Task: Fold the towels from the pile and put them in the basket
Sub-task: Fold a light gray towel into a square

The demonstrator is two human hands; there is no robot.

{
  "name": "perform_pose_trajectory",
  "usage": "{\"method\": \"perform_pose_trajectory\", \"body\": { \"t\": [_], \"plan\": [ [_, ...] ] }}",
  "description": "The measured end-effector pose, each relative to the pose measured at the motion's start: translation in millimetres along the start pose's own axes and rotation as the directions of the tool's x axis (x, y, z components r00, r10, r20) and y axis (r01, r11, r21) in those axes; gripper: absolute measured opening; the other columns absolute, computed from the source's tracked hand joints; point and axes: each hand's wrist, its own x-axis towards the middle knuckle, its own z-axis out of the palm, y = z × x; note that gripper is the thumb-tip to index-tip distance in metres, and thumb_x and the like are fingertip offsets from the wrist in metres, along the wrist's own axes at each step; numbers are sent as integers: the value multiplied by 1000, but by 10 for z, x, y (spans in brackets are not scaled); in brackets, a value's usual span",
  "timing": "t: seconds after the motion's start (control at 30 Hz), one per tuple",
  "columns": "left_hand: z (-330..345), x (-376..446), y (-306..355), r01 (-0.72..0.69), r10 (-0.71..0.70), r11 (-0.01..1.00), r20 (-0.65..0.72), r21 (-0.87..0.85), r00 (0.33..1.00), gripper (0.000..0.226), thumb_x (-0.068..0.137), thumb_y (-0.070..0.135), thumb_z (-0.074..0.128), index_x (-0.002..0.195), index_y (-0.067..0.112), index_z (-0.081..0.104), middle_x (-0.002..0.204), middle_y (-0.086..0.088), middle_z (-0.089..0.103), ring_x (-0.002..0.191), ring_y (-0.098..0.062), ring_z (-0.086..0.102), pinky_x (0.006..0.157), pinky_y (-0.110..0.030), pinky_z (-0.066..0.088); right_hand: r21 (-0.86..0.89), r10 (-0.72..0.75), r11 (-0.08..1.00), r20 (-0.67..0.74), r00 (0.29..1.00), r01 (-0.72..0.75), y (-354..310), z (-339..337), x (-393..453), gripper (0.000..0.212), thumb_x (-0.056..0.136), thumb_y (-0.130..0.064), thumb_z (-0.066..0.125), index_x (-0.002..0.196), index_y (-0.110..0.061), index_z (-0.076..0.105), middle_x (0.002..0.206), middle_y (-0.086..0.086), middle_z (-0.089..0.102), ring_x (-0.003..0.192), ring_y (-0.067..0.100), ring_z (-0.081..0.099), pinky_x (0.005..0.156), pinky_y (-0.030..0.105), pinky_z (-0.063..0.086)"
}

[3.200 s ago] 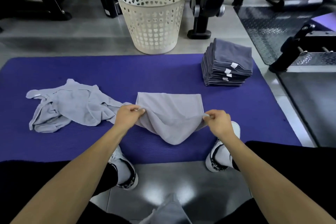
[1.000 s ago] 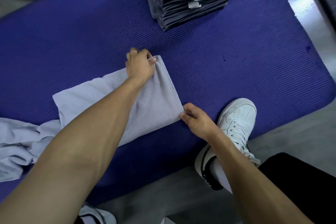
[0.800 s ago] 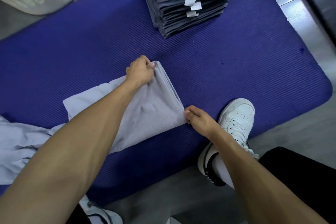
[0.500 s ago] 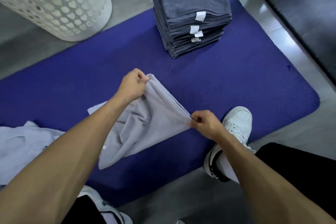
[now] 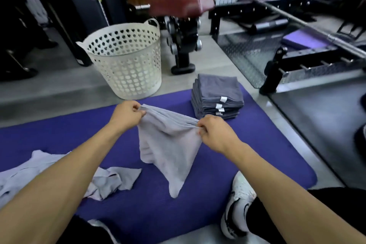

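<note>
Lying crumpled at left on the purple mat (image 5: 59, 130): loose pale towels (image 5: 111, 182). Standing beyond: white basket (image 5: 126, 61), then dark folded stack (image 5: 217, 97). Pinching the light grey towel (image 5: 168, 144) by its top edge, lifted over the mat: left hand (image 5: 126, 115), right hand (image 5: 215, 132), both curled tight.

One white perforated laundry basket (image 5: 126, 61) is seen, and one purple exercise mat (image 5: 237, 154). One stack of folded dark grey towels (image 5: 216, 99) is counted, its number untellable. One light grey towel (image 5: 170, 144) is held up, one crumpled heap (image 5: 107, 182) lies left. Two hands, left (image 5: 126, 115) and right (image 5: 215, 132), and one white sneaker (image 5: 237, 202) are shown.
</note>
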Motion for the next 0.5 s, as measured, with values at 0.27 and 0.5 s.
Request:
{"method": "perform_pose_trajectory", "body": {
  "t": [0.27, 0.5],
  "plan": [
    [-363, -439, 10, -53, 22, 962, -118, -267, 993, 3, 91, 19, 67, 89, 17, 67, 78, -2, 70, 70, -16, 63, 67, -34, 52, -263, -81, 962, -12, 997, 75, -365, -650, 114, 10, 97, -21, 49, 95, -14, 55, 103, 11, 66, 96, 35, 61, 76, 44, 50],
    [-302, -589, -74, 29, -57, 959, -91, -282, 994, 7, 94, 19, 62, 91, 13, 66, 78, -7, 70, 71, -17, 59, 65, -27, 43, -198, -31, 980, -96, 995, 11, -408, -635, 208, 11, 97, -18, 49, 87, -15, 54, 93, 9, 64, 90, 32, 60, 64, 35, 40]
  ]
}}
